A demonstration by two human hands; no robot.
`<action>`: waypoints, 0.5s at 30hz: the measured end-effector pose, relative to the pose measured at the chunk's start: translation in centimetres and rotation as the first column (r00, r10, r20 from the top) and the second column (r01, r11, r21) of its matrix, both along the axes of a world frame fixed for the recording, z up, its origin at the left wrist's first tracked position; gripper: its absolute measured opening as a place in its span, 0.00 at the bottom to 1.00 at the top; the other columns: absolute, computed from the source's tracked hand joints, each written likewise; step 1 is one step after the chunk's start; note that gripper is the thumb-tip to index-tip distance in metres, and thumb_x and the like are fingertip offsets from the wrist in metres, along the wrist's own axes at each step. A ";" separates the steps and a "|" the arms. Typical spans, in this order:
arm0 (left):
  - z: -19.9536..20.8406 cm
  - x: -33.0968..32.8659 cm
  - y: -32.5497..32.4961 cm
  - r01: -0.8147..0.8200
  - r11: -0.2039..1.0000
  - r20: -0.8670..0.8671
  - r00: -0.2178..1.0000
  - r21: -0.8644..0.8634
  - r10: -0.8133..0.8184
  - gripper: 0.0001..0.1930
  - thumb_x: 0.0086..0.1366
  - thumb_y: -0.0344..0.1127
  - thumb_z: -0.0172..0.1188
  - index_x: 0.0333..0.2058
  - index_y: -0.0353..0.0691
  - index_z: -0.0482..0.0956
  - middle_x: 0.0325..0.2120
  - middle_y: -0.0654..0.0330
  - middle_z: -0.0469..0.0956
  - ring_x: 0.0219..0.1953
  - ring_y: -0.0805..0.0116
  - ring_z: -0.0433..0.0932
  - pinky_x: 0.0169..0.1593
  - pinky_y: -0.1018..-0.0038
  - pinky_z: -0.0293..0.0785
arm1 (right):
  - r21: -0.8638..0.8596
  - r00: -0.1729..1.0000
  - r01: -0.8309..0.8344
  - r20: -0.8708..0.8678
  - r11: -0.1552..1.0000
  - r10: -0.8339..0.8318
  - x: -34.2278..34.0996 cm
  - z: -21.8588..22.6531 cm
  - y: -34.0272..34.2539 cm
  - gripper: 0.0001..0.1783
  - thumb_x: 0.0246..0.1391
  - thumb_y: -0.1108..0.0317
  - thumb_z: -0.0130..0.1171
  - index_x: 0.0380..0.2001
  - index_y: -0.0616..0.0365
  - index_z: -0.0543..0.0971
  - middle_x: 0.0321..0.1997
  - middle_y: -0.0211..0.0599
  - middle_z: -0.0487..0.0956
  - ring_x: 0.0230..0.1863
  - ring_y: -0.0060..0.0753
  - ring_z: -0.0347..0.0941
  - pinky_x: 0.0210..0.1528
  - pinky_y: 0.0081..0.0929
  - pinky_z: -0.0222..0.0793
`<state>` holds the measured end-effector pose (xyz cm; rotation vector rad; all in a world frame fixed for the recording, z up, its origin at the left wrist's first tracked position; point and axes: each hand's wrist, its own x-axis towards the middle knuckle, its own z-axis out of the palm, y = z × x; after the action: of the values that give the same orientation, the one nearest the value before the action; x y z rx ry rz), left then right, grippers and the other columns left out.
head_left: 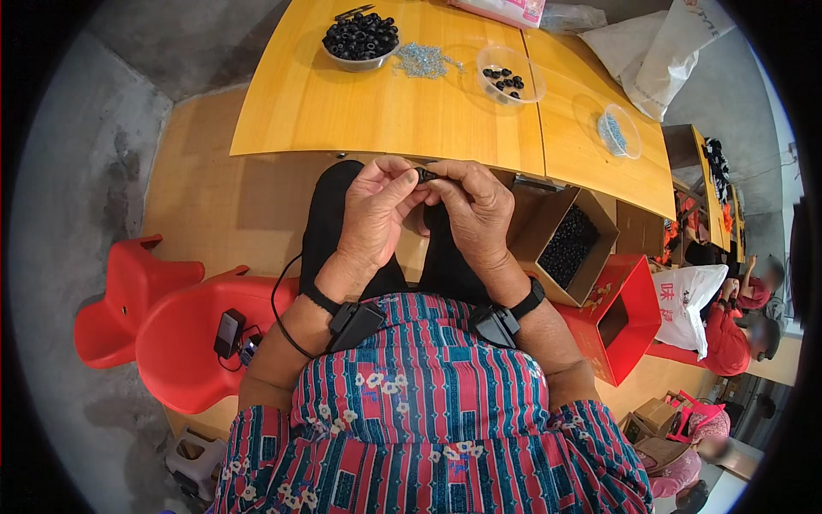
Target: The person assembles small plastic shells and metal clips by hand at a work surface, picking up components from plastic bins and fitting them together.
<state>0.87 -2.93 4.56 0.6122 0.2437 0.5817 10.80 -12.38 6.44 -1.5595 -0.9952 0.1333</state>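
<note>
My left hand (377, 206) and my right hand (475, 206) meet just off the near edge of the yellow table (325, 120), above my lap. Between their fingertips is a small black rounded piece (424, 175); both hands pinch it. Fingers cover much of it, so its exact kind is hard to tell. On the table, a bowl (364, 64) is heaped with black rounded pieces (360, 34). Beside it lies a scatter of tiny silvery-blue pieces (424, 60). A clear bowl (537, 79) contains several black pieces, and a smaller clear tub (634, 144) contains silvery-blue bits.
Right of my knees stand a cardboard box (535, 224) full of black pieces and a red box (629, 343). Red plastic chairs (184, 343) stand on the left, with a small black device (229, 332) on one. White sacks (651, 64) lie at the far right; people (732, 343) sit beyond.
</note>
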 end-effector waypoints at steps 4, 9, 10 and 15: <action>-0.3 -0.2 0.4 0.017 1.000 0.002 1.000 -0.004 -0.017 0.03 0.62 0.26 0.55 0.33 0.37 0.71 0.33 0.56 0.76 0.33 0.68 0.77 0.42 0.74 0.77 | 0.043 1.000 -0.010 -0.012 0.999 0.011 0.0 -0.4 0.0 0.08 0.42 0.81 0.61 0.30 0.60 0.80 0.23 0.33 0.77 0.24 0.21 0.75 0.27 0.16 0.69; -0.3 -0.6 0.7 0.034 0.999 -0.003 0.999 -0.008 -0.034 0.03 0.62 0.26 0.55 0.33 0.37 0.71 0.32 0.57 0.76 0.33 0.68 0.77 0.41 0.75 0.77 | 0.114 0.932 -0.167 -0.305 0.979 0.195 0.4 0.1 -0.4 0.07 0.43 0.81 0.62 0.30 0.63 0.81 0.25 0.33 0.78 0.25 0.20 0.75 0.29 0.15 0.70; -0.3 -0.6 0.8 0.063 0.998 0.000 0.998 0.009 -0.063 0.03 0.62 0.26 0.55 0.33 0.37 0.71 0.32 0.57 0.76 0.33 0.68 0.77 0.41 0.75 0.77 | 0.103 0.930 -0.197 -0.295 0.975 0.219 0.8 0.1 -0.5 0.07 0.44 0.81 0.62 0.30 0.64 0.81 0.26 0.34 0.78 0.26 0.20 0.75 0.30 0.15 0.71; -0.9 -0.7 1.1 0.109 0.994 0.006 0.994 0.006 -0.109 0.03 0.62 0.26 0.56 0.33 0.37 0.71 0.32 0.57 0.76 0.33 0.68 0.77 0.40 0.75 0.77 | 0.129 0.887 -0.262 -0.358 0.956 0.291 0.8 0.1 -0.5 0.07 0.44 0.82 0.61 0.31 0.66 0.81 0.28 0.36 0.78 0.28 0.21 0.75 0.31 0.15 0.73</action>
<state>0.17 -1.84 3.67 0.6253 0.2015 0.4788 11.63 -12.88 6.52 -1.2514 -0.8992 0.5669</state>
